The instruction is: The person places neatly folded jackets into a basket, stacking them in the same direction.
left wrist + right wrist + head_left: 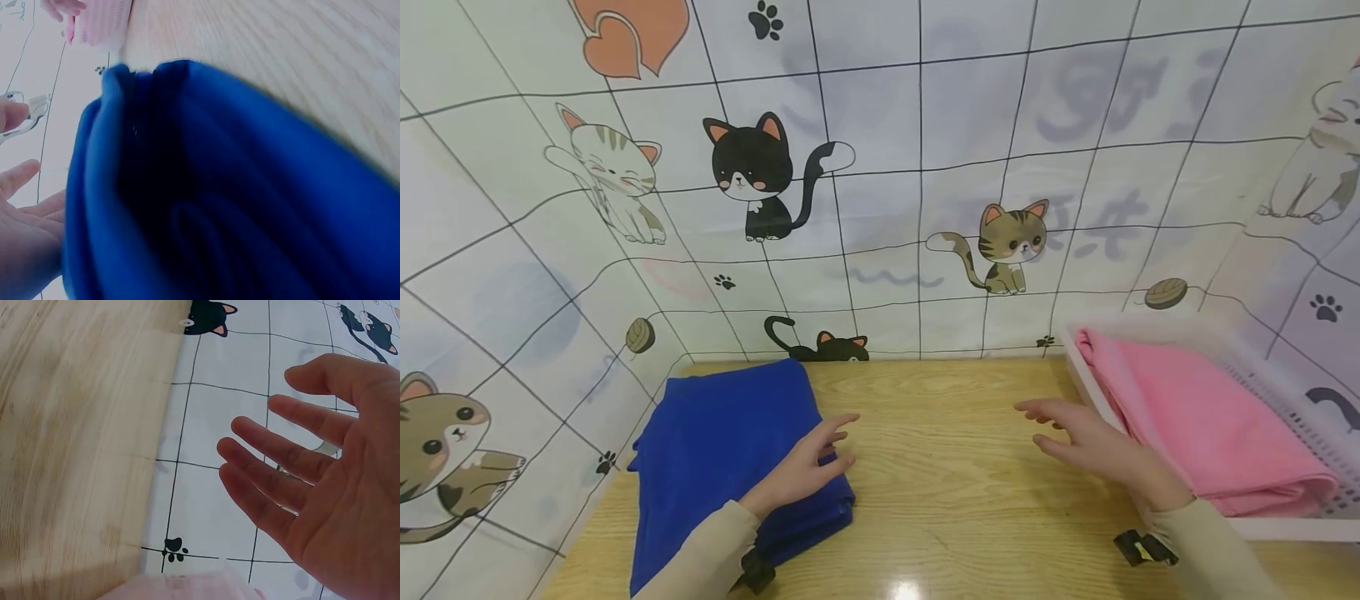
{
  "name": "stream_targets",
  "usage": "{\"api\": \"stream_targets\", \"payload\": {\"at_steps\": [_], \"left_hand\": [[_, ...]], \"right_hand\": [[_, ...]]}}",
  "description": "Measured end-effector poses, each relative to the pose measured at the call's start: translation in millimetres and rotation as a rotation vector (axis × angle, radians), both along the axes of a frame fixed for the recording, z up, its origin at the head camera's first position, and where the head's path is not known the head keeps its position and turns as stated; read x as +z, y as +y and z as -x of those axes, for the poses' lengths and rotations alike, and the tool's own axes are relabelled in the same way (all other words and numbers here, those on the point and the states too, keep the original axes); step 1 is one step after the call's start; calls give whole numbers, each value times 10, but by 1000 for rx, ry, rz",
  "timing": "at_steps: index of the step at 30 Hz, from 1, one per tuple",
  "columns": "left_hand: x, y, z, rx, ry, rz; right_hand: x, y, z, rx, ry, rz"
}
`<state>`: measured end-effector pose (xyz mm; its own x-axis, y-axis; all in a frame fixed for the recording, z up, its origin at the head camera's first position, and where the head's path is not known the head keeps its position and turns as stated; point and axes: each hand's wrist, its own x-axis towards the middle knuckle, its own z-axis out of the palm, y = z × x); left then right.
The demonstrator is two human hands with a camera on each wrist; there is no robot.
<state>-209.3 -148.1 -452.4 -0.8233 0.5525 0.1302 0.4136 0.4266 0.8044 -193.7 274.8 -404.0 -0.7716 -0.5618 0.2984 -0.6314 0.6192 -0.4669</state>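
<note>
A folded blue cloth (730, 458) lies on the left side of the wooden table (955, 483). My left hand (816, 462) hovers over its right edge with relaxed, straight fingers and holds nothing. In the left wrist view the blue cloth (219, 200) fills the frame, with my left hand (22, 212) open at the left edge. My right hand (1075, 437) is open above the table beside a white basket (1292, 525). A folded pink cloth (1202, 417) lies in that basket. The right wrist view shows my right hand (312, 469) with its fingers spread, empty.
A cat-patterned tiled sheet (880, 167) walls in the table at the back and both sides. The white basket stands against the right wall. Bare wood lies between the two hands.
</note>
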Motion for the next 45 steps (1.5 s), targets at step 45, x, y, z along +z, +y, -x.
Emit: {"api": "stream_targets", "payload": {"at_steps": [45], "left_hand": [[337,-1203,-385,535,341,179]], "right_hand": [[-624,-809,618,19,-367,288]]}}
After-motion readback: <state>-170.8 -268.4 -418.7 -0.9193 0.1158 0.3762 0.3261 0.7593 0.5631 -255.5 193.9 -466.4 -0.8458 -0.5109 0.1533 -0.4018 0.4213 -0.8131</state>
